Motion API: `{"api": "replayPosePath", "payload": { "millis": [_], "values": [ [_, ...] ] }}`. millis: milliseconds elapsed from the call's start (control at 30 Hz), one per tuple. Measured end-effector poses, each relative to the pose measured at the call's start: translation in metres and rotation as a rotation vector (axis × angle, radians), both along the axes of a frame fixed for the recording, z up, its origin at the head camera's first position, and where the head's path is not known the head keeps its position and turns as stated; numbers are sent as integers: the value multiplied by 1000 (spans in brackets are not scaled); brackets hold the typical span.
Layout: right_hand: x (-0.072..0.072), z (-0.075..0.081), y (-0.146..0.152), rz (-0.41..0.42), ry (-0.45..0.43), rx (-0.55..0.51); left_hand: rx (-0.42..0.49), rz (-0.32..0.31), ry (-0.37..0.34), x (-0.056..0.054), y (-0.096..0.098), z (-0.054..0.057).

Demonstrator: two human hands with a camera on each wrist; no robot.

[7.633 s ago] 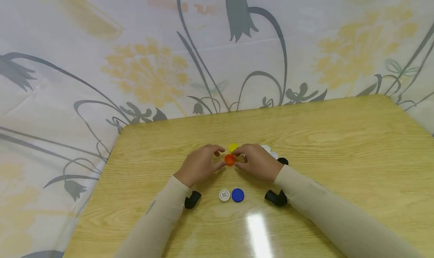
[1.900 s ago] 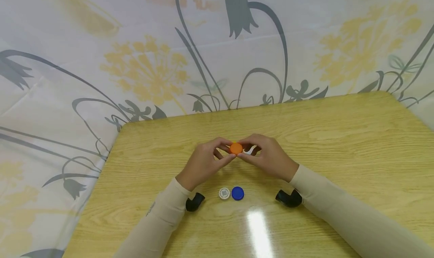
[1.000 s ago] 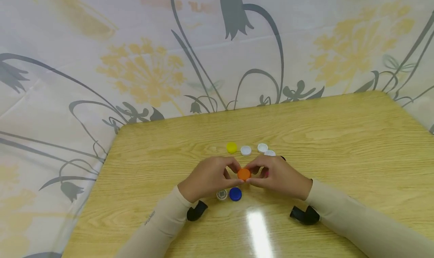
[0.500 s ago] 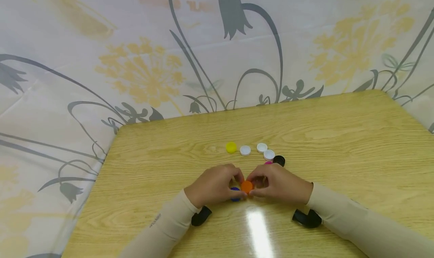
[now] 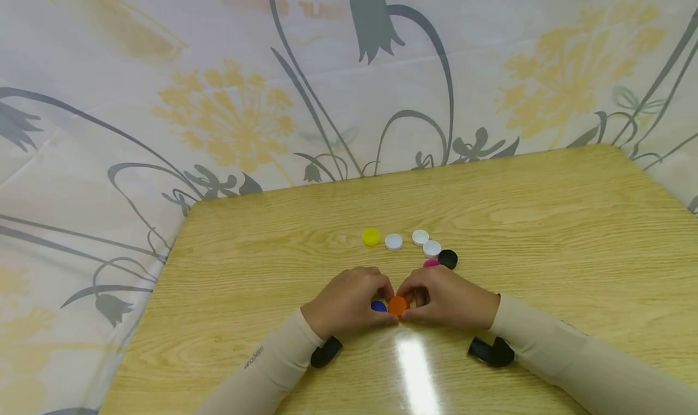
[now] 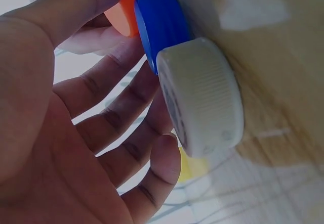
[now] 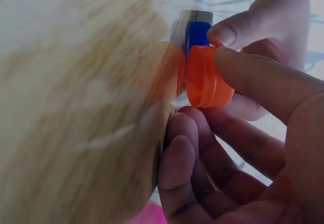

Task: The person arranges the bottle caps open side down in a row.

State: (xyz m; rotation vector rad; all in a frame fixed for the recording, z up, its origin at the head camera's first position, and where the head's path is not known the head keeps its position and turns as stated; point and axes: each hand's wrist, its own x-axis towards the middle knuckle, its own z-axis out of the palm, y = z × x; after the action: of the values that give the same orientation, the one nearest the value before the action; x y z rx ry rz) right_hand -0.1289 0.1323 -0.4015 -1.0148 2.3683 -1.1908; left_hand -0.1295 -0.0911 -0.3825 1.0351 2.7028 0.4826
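Both hands pinch an orange bottle cap (image 5: 398, 306) from opposite sides, thumbs on the near side and index fingers on the far side. My left hand (image 5: 346, 303) arches over the row from the left; my right hand (image 5: 455, 297) comes in from the right. The orange cap's hollow side faces the table in the right wrist view, close to the wood. Directly beside it is a blue cap (image 6: 164, 24), followed by a white ribbed cap (image 6: 202, 97) in the left wrist view. In the head view the left hand hides that white cap and part of the blue one.
Farther back on the wooden table (image 5: 262, 251) lie a yellow cap (image 5: 371, 237), a white cap (image 5: 394, 242), two more white caps (image 5: 420, 237), a black cap (image 5: 448, 258) and a magenta cap (image 5: 430, 263), partly covered by the right hand. Patterned cloth (image 5: 327, 100) hangs behind.
The orange cap lay hollow side up near the yellow cap; both hands lifted it, flat side up, then brought it nearer and down beside the blue cap. It barely moved in the last half second.
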Motion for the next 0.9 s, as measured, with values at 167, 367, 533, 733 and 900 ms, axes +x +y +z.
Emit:
{"api": "replayPosePath", "payload": {
  "millis": [167, 367, 533, 733, 900],
  "values": [
    [0, -1, -1, 3, 23, 13, -9, -7, 21, 1, 2, 1],
    [0, -2, -2, 10, 44, 20, -21, -5, 25, 2, 3, 0],
    [0, -2, -3, 9, 65, 30, -28, 2, 25, 2, 3, -1],
    [1, -1, -3, 10, 70, 39, -38, 8, 12, 2, 3, -1],
    [1, -1, -3, 12, 80, 44, -36, 3, 20, 2, 3, -3]
  ]
}}
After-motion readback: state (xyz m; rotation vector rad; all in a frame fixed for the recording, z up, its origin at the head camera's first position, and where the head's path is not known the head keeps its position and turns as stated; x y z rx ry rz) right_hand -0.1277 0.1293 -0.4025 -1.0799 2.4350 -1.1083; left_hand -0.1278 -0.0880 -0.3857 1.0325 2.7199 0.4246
